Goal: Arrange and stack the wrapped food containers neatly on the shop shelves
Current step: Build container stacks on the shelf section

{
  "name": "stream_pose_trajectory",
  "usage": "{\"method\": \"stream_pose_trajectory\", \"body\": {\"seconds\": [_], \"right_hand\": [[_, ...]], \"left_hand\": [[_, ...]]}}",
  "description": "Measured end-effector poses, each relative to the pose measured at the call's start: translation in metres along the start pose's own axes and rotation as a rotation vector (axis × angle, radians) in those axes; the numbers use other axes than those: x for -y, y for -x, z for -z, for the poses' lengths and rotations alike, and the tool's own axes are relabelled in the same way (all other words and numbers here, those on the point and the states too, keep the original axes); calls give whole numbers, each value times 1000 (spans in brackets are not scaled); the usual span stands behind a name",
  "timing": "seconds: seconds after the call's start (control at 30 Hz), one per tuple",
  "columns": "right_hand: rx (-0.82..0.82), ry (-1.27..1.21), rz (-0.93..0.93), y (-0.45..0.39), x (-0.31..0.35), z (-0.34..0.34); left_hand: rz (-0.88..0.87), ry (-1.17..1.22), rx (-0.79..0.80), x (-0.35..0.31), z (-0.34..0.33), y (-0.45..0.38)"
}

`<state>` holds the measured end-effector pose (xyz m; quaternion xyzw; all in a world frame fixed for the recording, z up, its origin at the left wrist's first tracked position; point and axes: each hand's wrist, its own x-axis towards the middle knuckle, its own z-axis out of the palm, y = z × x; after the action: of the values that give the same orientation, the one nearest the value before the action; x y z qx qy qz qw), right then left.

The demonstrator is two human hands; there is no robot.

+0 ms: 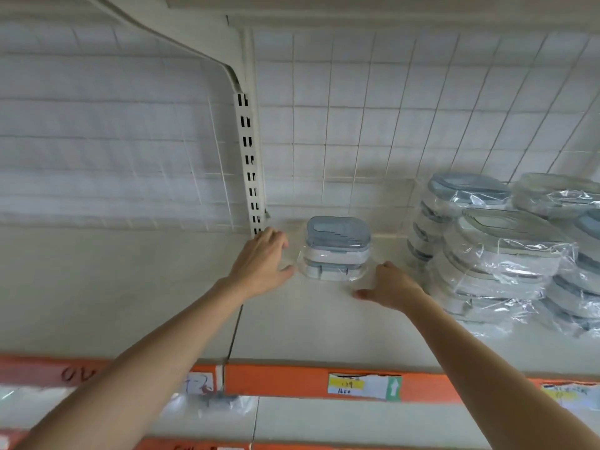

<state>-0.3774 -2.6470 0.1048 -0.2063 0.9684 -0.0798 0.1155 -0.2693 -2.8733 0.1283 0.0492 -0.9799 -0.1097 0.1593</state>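
A small stack of wrapped food containers [336, 248] with grey-blue lids stands at the back of the cream shelf [292, 332], near the wire-grid back panel. My left hand [263, 261] lies just left of it, fingers spread and relaxed, its thumb close to the plastic wrap. My right hand [388, 285] rests on the shelf just right of and in front of the stack, fingers straight, holding nothing. A big pile of wrapped containers [500, 251] fills the right side of the shelf.
A slotted metal upright [248, 164] rises behind my left hand. The shelf's front edge carries an orange price strip [292, 380] with a yellow label [345, 384]. A lower shelf shows below it, with a wrapped item [217, 401] at the left.
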Motion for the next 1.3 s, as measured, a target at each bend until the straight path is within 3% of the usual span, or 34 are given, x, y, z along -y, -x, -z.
{"method": "stream_pose_trajectory", "body": {"seconds": [0.1, 0.17, 0.43, 0.7, 0.8, 1.0, 1.2, 1.3], "right_hand": [[-10, 8, 24, 4, 0, -2], [-22, 0, 25, 11, 0, -5], [-133, 11, 84, 59, 19, -19], [-343, -142, 383, 132, 79, -40], [-403, -186, 510, 177, 113, -63], [-240, -41, 671, 240, 150, -133], [38, -32, 581, 253, 163, -205], [103, -26, 554, 239, 173, -227]], "left_hand": [[93, -41, 220, 13, -1, 32], [111, -50, 282, 18, 2, 51], [77, -102, 239, 19, 30, 99], [19, -135, 87, 24, 55, 174], [28, -129, 107, 36, 55, 224], [149, -73, 288, 57, 26, 316], [258, -44, 420, 69, -2, 370], [301, -67, 467, 82, -14, 376]]}}
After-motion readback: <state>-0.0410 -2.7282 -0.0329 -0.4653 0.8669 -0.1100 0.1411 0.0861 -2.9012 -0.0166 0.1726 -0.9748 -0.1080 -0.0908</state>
